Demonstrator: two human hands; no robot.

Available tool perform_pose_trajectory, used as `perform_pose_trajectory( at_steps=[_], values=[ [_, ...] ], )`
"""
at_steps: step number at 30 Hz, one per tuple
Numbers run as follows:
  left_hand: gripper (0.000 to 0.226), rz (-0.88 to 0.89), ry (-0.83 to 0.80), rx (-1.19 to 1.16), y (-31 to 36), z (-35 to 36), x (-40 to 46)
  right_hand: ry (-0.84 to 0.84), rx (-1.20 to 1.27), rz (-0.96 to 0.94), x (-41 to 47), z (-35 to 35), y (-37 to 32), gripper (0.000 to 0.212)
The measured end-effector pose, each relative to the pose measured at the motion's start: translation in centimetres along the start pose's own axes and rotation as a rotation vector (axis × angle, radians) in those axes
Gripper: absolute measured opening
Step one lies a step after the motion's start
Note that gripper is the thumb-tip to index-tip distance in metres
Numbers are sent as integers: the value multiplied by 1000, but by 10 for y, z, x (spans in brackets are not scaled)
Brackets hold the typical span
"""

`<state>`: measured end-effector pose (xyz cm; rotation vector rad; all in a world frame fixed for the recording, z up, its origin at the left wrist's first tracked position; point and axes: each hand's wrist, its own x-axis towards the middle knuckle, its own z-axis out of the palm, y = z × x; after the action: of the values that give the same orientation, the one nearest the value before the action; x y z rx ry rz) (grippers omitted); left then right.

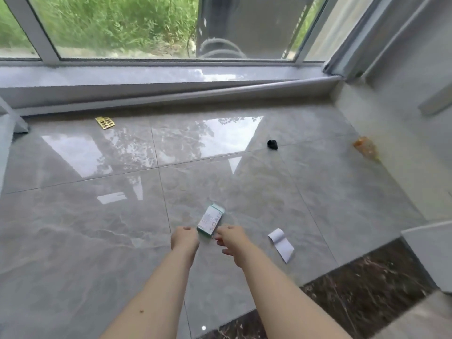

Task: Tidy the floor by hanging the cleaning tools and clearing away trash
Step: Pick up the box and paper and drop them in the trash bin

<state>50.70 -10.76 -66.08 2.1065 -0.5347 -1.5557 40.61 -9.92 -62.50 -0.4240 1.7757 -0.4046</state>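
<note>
Forearms reach out from the bottom edge, both stretched low toward the floor (97,241). My left hand (184,238) has its fingers curled under and I see nothing in it; it sits just left of the box (210,221). My right hand (232,239) has loosely bent fingers pointing at the near end of the box, right beside it, though I cannot tell whether they touch it. The box is small, white and teal, lying flat on the grey glossy tiles between the two hands, its long side angled away to the right.

Just right of my right hand lies a white paper slip (281,244), curled at one end. A dark marbled strip (354,289) of flooring runs along the lower right.

Further out, a small black lump (272,144) sits on the tiles, well apart from the box. Near the right wall lies an orange wrapper (364,146), blurred. At far left, close to the sill (146,77), lies a gold blister pack (105,122). Beyond the sill, the window (122,28) shows green grass outside.
</note>
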Motion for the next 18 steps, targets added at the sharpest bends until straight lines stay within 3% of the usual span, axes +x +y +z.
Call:
perform_pose_trajectory(
  at_steps=[9, 18],
  values=[
    [36, 37, -120, 147, 16, 34, 27, 102, 154, 65, 33, -21, -9, 30],
    [31, 21, -63, 222, 48, 86, 83, 56, 162, 104, 101, -42, -40, 30]
  ],
)
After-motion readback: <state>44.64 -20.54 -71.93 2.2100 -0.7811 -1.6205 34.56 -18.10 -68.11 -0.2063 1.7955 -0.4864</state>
